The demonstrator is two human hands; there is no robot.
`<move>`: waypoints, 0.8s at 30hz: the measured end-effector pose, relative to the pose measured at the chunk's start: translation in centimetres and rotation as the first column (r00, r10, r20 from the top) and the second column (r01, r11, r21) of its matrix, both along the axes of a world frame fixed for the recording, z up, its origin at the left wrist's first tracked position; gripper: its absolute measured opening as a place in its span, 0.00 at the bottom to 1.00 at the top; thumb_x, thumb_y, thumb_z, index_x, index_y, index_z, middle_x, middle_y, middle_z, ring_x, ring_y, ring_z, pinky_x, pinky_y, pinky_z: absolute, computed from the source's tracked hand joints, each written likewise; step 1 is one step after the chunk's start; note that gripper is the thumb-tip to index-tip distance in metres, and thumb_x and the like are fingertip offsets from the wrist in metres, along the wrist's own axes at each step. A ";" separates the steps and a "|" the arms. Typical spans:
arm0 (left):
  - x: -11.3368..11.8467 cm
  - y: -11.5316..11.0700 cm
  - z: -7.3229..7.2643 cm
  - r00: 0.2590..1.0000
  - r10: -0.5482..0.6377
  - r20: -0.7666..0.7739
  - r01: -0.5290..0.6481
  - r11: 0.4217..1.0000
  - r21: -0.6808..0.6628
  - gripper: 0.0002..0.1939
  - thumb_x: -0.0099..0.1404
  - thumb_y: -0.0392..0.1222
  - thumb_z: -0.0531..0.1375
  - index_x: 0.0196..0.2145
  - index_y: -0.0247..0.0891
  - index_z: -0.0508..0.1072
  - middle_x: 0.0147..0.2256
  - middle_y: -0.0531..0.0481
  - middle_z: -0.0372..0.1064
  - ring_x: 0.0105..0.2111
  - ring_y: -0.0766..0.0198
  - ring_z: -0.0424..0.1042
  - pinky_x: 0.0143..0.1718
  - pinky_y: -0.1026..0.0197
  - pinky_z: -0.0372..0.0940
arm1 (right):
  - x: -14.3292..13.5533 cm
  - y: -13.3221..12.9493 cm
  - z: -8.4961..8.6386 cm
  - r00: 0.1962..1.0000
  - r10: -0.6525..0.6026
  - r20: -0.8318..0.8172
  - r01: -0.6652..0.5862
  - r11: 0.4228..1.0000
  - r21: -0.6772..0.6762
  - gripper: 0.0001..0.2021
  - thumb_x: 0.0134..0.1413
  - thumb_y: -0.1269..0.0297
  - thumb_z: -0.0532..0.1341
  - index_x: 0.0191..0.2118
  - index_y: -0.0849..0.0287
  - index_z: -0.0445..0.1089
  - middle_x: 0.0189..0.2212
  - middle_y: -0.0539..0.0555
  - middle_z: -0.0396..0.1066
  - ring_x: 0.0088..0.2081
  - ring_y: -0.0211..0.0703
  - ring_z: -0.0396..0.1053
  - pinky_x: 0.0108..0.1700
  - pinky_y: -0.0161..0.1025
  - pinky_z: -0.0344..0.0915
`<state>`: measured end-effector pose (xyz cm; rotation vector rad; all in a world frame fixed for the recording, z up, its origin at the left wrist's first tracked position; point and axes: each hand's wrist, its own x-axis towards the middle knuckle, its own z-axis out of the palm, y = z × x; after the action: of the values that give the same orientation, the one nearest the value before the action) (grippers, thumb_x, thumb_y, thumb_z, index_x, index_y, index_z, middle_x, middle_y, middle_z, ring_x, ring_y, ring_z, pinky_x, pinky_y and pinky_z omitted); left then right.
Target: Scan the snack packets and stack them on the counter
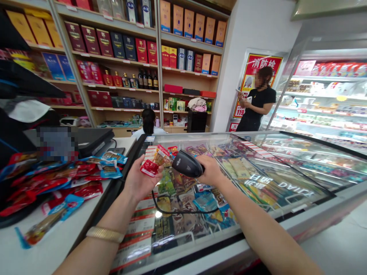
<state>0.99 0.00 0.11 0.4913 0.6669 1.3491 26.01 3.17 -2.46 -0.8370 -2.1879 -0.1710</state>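
Stocked shelves [159,82] line the wall behind a glass-topped freezer [329,208], with a white counter [48,256] beside its left edge. Above the freezer, near that edge, the half-curled left hand [140,179] holds a small snack packet [150,167] between thumb and fingers. The right hand [211,170] wraps a black scanner [187,164], its head just beside the packet. The packet seems light, soft, perhaps slippery; a flat end should grip best. It is shiny, red and partly clear, with brownish contents.

Tilted red-and-clear snack packet [151,166] just beside the nose of a black handheld scanner [187,164]
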 end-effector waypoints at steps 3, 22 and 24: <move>0.2 0.4 -0.4 0.986 0.084 -0.143 -0.085 0.996 0.005 0.05 0.55 0.30 0.61 0.33 0.34 0.73 0.32 0.43 0.73 0.27 0.65 0.71 0.23 0.68 0.64 | 0.0 0.1 -0.1 1.000 -0.024 0.020 0.024 1.000 0.003 0.14 0.45 0.62 0.63 0.41 0.56 0.71 0.36 0.57 0.76 0.39 0.49 0.73 0.42 0.42 0.68; -0.6 1.7 -2.3 0.565 0.481 -0.670 -0.326 0.876 0.354 0.18 0.40 0.50 0.70 0.24 0.34 0.73 0.18 0.54 0.64 0.19 0.70 0.56 0.22 0.65 0.52 | 0.2 0.2 0.0 0.984 -0.077 0.162 0.093 0.991 -0.093 0.21 0.45 0.59 0.69 0.48 0.56 0.74 0.40 0.56 0.78 0.41 0.50 0.75 0.42 0.40 0.67; -0.6 1.7 -2.3 0.565 0.476 -0.674 -0.319 0.879 0.354 0.19 0.40 0.51 0.70 0.24 0.34 0.73 0.18 0.55 0.63 0.19 0.70 0.55 0.21 0.65 0.52 | 0.2 0.1 0.0 0.981 -0.082 0.177 0.101 0.989 -0.103 0.21 0.46 0.59 0.68 0.47 0.57 0.74 0.40 0.56 0.78 0.41 0.50 0.75 0.42 0.40 0.67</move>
<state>0.34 1.74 -2.21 1.1502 1.4127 1.6436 26.19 3.32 -2.42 -1.0202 -2.3392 -0.1734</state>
